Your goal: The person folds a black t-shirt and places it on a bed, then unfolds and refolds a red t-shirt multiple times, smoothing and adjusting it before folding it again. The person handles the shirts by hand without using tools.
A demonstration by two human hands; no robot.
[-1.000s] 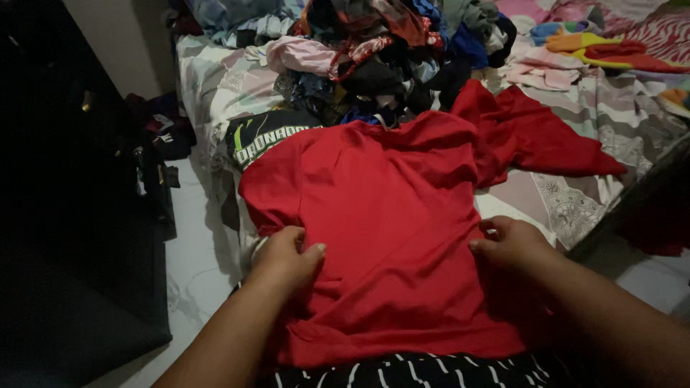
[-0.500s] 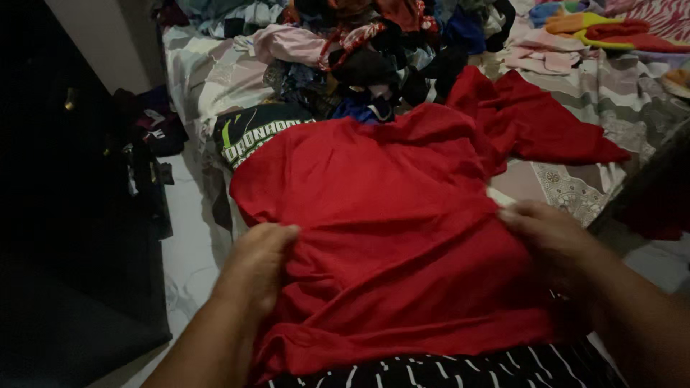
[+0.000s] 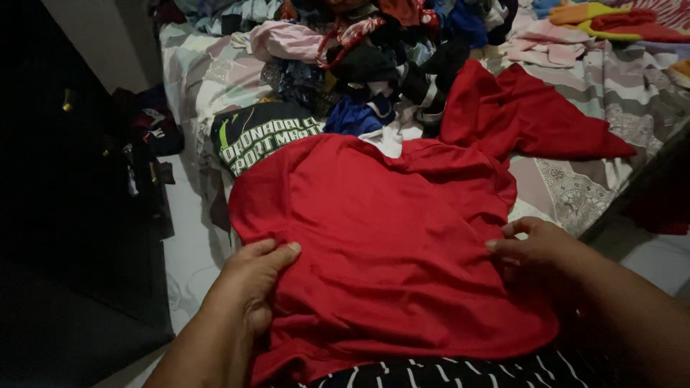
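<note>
— While the head camera is looking down, what are the hands doing?
— The left hand is pinching the near left edge of the plain red cloth shirt; the right hand is gripping its right side, apparently keeping it spread flat.
— Where is it lying?
— On the patterned grey bedsheet, near a black-and-white striped fabric; a jumbled clothes pile is sitting farther off, pale floor showing left.

Clothes pile at 12 o'clock on bedsheet; black printed shirt at 10; striped cloth at 6.
</note>
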